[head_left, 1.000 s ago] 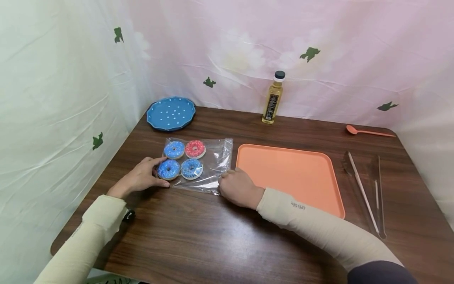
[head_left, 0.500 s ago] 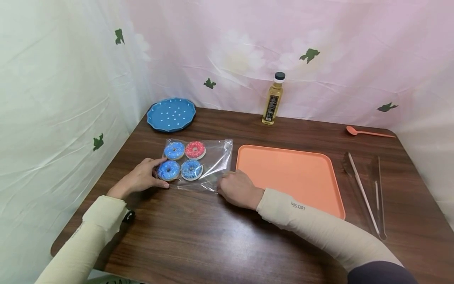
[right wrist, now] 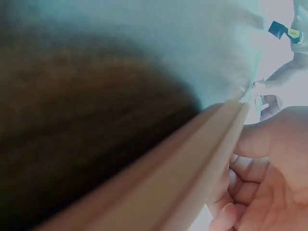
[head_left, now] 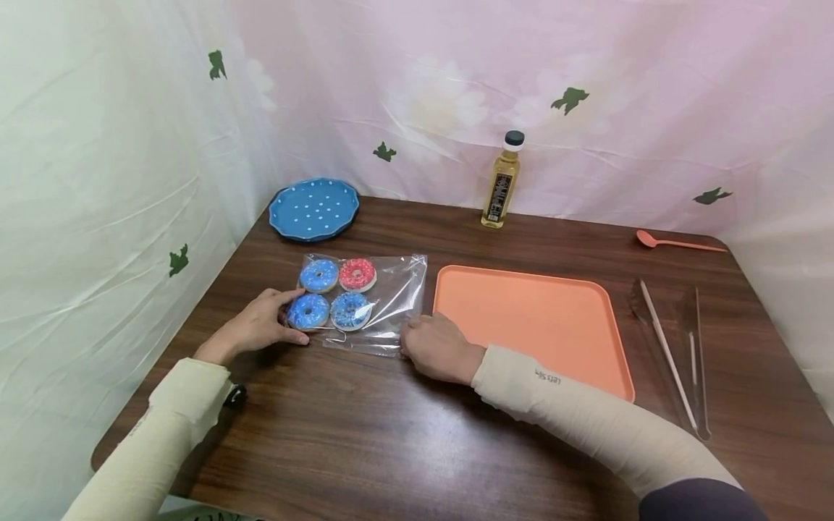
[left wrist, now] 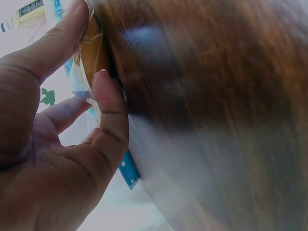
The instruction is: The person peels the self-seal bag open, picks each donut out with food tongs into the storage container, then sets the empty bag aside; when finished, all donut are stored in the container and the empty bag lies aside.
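A clear plastic bag [head_left: 394, 289] lies flat on the table, with three blue doughnuts [head_left: 308, 312] and one red doughnut [head_left: 357, 274] in its left part. My left hand [head_left: 260, 324] grips the bag's left end, thumb at the near side and fingers round the far side of the nearest blue doughnut. In the left wrist view, the thumb and fingers [left wrist: 109, 108] bend round the bag's edge. At the bag's near right corner, my right hand [head_left: 436, 347] pinches the plastic with curled fingers. The pinch itself is hidden under the hand.
An orange tray [head_left: 521, 304] lies just right of the bag, beside my right wrist. Metal tongs [head_left: 671, 362] and an orange spoon [head_left: 677, 241] are farther right. At the back stand an oil bottle [head_left: 500, 188] and a blue dotted plate [head_left: 314, 208].
Both hands keep nearly the same places on the bag. The plastic's near edge and its shiny creases have shifted slightly, and the doughnuts sit a touch farther left.
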`<state>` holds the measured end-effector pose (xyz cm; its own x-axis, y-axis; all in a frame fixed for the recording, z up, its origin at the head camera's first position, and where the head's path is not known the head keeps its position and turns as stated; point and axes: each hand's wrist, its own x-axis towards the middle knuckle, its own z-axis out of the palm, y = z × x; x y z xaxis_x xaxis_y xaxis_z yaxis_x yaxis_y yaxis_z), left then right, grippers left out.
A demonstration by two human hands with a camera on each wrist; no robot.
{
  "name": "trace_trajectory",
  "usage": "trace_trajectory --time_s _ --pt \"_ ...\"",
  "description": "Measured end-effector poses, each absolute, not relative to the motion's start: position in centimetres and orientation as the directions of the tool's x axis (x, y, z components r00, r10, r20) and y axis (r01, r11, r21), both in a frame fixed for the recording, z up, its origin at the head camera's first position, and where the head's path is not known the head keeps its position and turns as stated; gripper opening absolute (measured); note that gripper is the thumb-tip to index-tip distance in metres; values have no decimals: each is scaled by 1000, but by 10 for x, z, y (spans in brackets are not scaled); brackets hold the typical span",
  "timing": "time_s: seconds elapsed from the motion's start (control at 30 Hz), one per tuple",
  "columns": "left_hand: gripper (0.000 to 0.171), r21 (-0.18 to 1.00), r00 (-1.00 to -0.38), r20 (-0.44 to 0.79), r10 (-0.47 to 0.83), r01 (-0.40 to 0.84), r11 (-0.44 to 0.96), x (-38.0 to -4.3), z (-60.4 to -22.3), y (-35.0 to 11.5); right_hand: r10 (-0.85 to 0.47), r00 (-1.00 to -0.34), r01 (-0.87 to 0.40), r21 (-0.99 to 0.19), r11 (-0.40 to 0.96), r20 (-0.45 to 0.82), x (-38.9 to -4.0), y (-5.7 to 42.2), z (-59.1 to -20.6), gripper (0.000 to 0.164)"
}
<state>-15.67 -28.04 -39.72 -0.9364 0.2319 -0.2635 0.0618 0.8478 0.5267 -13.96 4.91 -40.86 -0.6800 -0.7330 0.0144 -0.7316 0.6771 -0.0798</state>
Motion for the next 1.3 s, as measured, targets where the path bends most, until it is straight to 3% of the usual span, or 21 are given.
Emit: trace_trajectory --time_s 0.3,0.63,1.0,1.17,1.3 --pt "96 510 -937 -270 222 56 858 -159 -396 -280 -721 -688 -726 -80 683 85 -137 57 -409 17" --pt "98 483 -937 -278 209 52 874 -160 -394 -281 -589 -804 -576 -346 740 79 -140 88 -403 17" --pt "98 480 -933 -287 217 56 875 -160 -395 -280 -594 -804 -535 -434 725 -1 -150 93 -378 11" --pt "98 470 -934 -287 214 57 881 -159 -397 -281 -662 -749 -614 -393 684 20 -161 73 -371 5" --pt "99 472 -934 -292 204 44 880 -159 -397 -279 -681 -732 -654 -274 705 -3 -166 52 -376 15"
